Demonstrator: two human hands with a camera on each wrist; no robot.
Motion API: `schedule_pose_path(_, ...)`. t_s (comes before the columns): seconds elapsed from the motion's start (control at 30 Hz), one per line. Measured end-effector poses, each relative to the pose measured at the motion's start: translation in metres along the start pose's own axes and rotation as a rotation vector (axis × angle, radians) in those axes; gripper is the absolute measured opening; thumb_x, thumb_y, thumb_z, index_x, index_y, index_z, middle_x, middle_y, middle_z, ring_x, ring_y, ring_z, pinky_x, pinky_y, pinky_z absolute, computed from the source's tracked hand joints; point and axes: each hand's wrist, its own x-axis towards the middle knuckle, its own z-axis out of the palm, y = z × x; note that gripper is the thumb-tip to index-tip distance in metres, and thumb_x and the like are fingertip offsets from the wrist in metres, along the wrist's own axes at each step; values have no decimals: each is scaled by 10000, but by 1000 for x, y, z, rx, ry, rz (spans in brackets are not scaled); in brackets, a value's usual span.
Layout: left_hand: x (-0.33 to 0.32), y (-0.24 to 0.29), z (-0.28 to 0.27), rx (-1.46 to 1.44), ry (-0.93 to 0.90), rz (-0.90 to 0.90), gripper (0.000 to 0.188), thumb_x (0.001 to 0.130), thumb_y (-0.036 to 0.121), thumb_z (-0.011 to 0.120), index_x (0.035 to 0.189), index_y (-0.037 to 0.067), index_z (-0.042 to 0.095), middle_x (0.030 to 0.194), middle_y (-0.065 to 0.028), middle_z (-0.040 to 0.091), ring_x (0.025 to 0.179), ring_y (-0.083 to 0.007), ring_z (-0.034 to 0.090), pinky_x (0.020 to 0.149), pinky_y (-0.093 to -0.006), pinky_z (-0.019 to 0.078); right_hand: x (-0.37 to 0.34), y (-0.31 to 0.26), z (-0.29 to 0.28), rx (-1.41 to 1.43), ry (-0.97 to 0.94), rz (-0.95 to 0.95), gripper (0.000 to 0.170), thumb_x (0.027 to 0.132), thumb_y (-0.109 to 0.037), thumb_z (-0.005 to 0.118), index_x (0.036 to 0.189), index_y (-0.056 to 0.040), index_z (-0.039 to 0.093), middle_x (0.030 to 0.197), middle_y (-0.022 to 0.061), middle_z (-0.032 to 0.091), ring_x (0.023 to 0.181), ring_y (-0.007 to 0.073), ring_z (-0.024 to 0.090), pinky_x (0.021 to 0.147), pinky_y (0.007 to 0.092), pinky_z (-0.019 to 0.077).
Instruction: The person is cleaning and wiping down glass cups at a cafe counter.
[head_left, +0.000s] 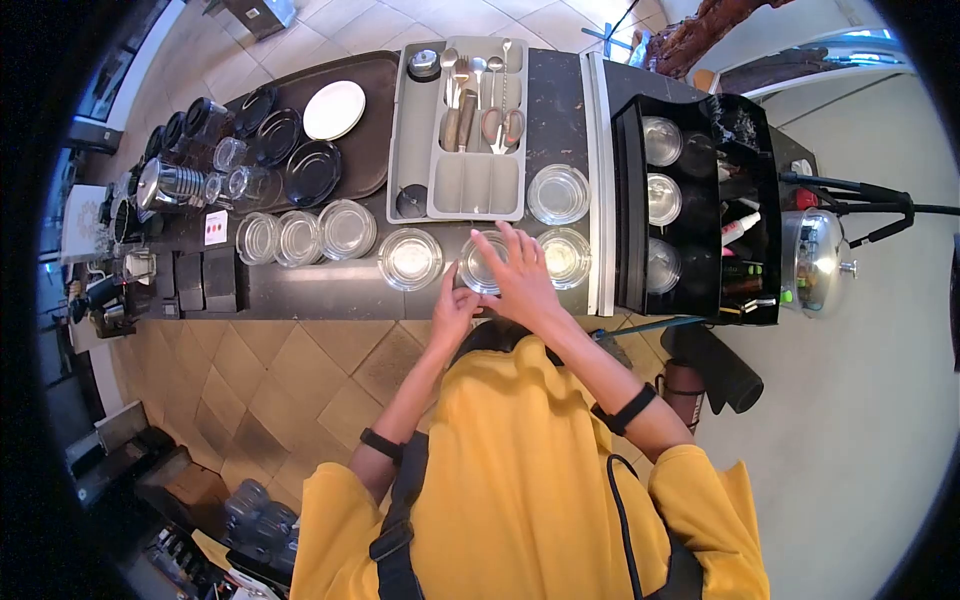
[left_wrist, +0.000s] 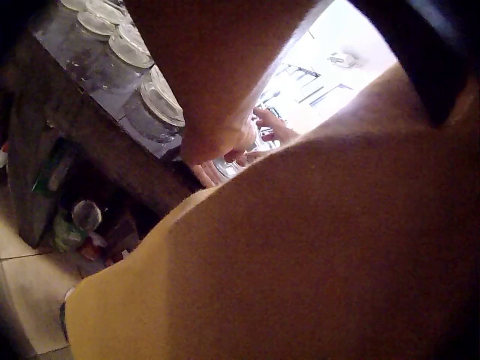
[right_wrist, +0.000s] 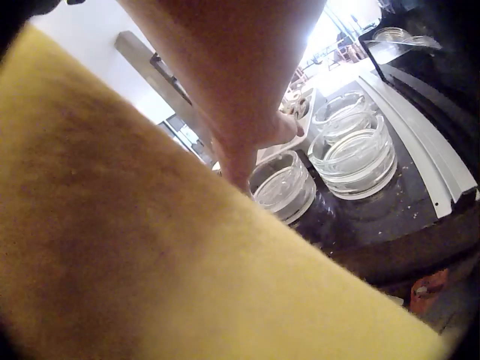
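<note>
In the head view a round clear glass dish (head_left: pixel 474 265) stands at the counter's near edge, partly covered by my right hand (head_left: pixel 528 283). That hand's fingers are spread and reach over the dish toward the grey cutlery tray. My left hand (head_left: pixel 456 312) is at the dish's near left side, one finger pointing up, close to the right thumb. Another glass dish (head_left: pixel 410 260) stands left of my hands, and a stack of glass dishes (head_left: pixel 565 258) stands to the right. From the right wrist, the dish (right_wrist: pixel 283 187) shows beside my hand, thick-walled; the fingertips are hidden.
Behind my hands lies the grey cutlery tray (head_left: pixel 410 150) with spoons, forks and scissors (head_left: pixel 502 130). Glass dishes (head_left: pixel 347 230) line the left. A brown tray (head_left: pixel 375 120) holds black plates and a white plate (head_left: pixel 334 110). A black organizer (head_left: pixel 628 200) stands right, beyond a pale strip (head_left: pixel 598 180).
</note>
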Motion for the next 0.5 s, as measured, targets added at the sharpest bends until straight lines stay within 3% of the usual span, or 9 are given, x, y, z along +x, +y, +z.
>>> schedule_pose_path(0.13,0,10,3,-36,-21,-44,748,934,-29,532,1563,73,140,988,-137,670,910,-192,701,753,-285,564,-29,15,-24,90,71,90,905,721,-190,814,1503,-207,358,1426,197,397,1332,409,366,1118,499,316)
schedule_pose_path(0.2,-1,13,4,-6,-22,-32,754,936,-23,531,1563,72,121,973,-137,676,889,-200,711,754,-287,552,-42,32,-27,157,233,136,693,738,-108,756,1379,-154,496,1367,180,438,1286,387,409,1082,492,358)
schedule_pose_path(0.23,-1,13,4,-1,-16,-31,754,936,-23,531,1563,72,121,973,-137,676,889,-200,711,754,-287,552,-49,37,-29,164,234,133,693,738,-108,756,1379,-154,496,1367,180,438,1286,387,409,1082,492,358)
schedule_pose_path(0.3,1,11,4,8,-6,-23,746,937,-10,539,1557,65,131,956,-138,679,867,-197,709,751,-293,554,-58,45,-33,197,287,187,534,757,-56,708,1272,-109,579,1319,170,479,1235,389,449,1049,480,386)
schedule_pose_path(0.43,-24,4,2,56,48,30,717,935,2,553,1541,55,174,948,-126,678,816,-173,696,740,-291,545,-64,43,-33,250,358,113,442,777,-25,677,1211,-75,604,1255,173,515,1178,386,489,1010,477,417)
schedule_pose_path(0.5,-53,3,-12,223,74,-25,638,924,34,602,1468,50,269,917,-111,647,794,-169,668,752,-293,542,-62,39,-27,312,356,52,435,778,-21,674,1204,-71,604,1250,175,516,1169,386,494,999,474,427)
